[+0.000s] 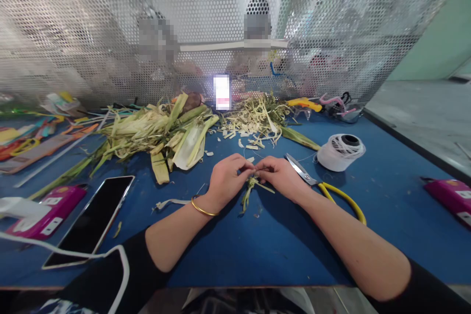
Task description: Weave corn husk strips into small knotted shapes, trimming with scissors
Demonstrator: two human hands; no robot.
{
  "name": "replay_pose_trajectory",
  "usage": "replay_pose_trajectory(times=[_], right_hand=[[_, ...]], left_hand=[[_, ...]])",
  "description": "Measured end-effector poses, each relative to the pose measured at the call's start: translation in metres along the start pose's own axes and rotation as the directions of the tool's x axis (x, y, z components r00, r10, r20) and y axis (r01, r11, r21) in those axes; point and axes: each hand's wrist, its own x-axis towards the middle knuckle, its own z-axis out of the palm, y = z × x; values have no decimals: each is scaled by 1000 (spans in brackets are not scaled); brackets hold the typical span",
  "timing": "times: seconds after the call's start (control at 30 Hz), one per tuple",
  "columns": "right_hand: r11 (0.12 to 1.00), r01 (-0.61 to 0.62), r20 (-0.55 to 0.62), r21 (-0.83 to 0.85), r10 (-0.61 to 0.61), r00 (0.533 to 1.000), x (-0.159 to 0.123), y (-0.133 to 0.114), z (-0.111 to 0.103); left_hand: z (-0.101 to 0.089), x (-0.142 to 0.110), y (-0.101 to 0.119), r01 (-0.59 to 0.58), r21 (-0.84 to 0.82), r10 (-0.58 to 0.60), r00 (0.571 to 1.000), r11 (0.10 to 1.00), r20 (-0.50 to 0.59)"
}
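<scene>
Both my hands meet at the middle of the blue table [265, 245]. My left hand [226, 179], with a gold bangle at the wrist, and my right hand [281, 176] pinch together on a small bundle of leaf strips [250, 191] whose ends hang down toward me. A thin white thread seems to run from the bundle toward the white thread spool [340, 152] at the right. Yellow-handled scissors [324, 186] lie just right of my right hand, partly under my forearm.
A heap of green and pale leaves [158, 132] lies behind my left hand, and cut trimmings [257, 117] behind the right. A black phone [91, 218] and pink boxes [47, 208] sit at the left, another pink box [451, 196] at the right. A perforated metal screen [221, 19] backs the table, people behind it.
</scene>
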Motion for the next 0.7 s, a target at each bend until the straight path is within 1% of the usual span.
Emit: replay_pose_trajectory(times=[0.17,0.33,0.4,0.47,0.53,0.63,0.7], right_hand=[[997,-16,-25,-75,14,1000,-1,-4,-1],[997,-31,-11,-64,30,999,-1,-3,-1],[998,-17,-4,-59,17,1000,-1,-2,-2],[995,28,0,-97,-28,1000,-1,-1,-5],[982,78,15,-175,-77,997,-2,-2,-9],[953,96,36,-289,-89,995,-2,-3,-16],[941,93,39,-326,-85,996,-3,-4,-19]], left_hand=[[-1,1,1,55,-14,-54,998,998,6],[-3,2,1,102,-16,-101,994,995,40],[-5,2,-1,121,2,-121,991,993,58],[-6,3,-4,149,50,-152,986,988,70],[-8,4,-7,177,125,-187,979,976,79],[-9,5,-10,191,237,-215,973,952,80],[-9,5,-11,184,281,-213,974,942,78]])
